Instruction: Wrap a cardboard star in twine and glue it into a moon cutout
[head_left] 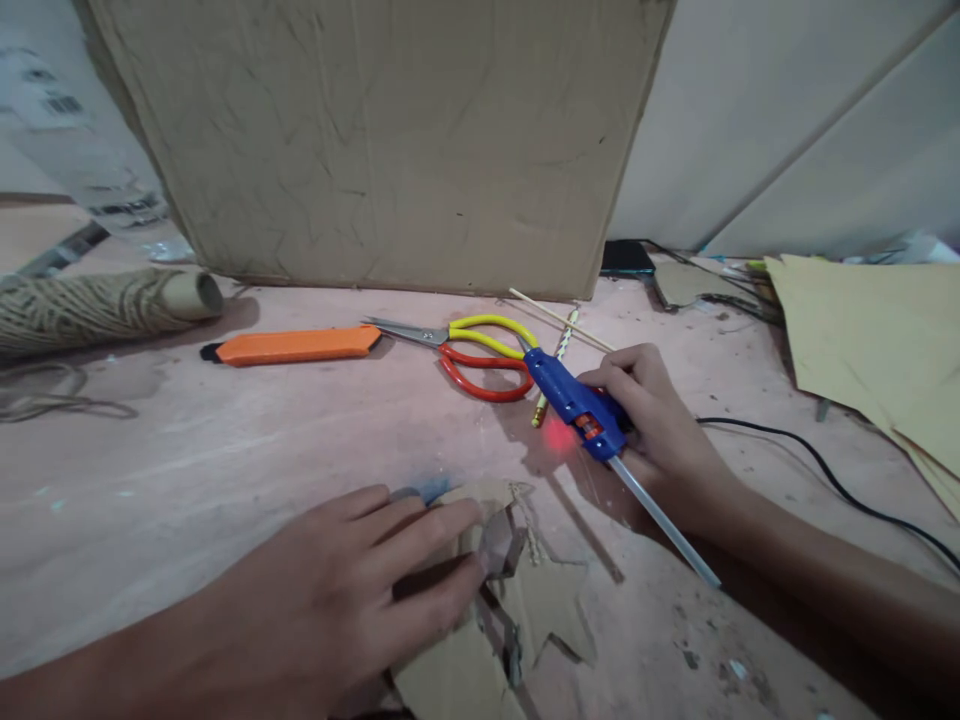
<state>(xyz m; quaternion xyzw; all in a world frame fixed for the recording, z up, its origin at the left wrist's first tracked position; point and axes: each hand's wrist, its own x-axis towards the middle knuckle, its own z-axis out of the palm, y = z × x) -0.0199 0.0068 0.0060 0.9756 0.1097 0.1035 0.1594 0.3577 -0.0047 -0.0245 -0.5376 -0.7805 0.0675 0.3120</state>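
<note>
My right hand (654,420) is wrapped round a blue glue gun (574,403) that lies low over the table, nozzle pointing up-left toward the scissors, a clear glue stick (664,522) sticking out behind. A red light glows on the table beside it. My left hand (352,590) rests flat, fingers stretched, on cut cardboard star pieces (540,600) near the front edge, pressing them down.
Yellow and red scissors (480,350) and an orange utility knife (296,345) lie behind the hands. A big cardboard sheet (390,140) stands at the back. A twine roll (97,305) lies left, brown paper (877,340) right, with a black cable (825,470) and thin sticks (559,320).
</note>
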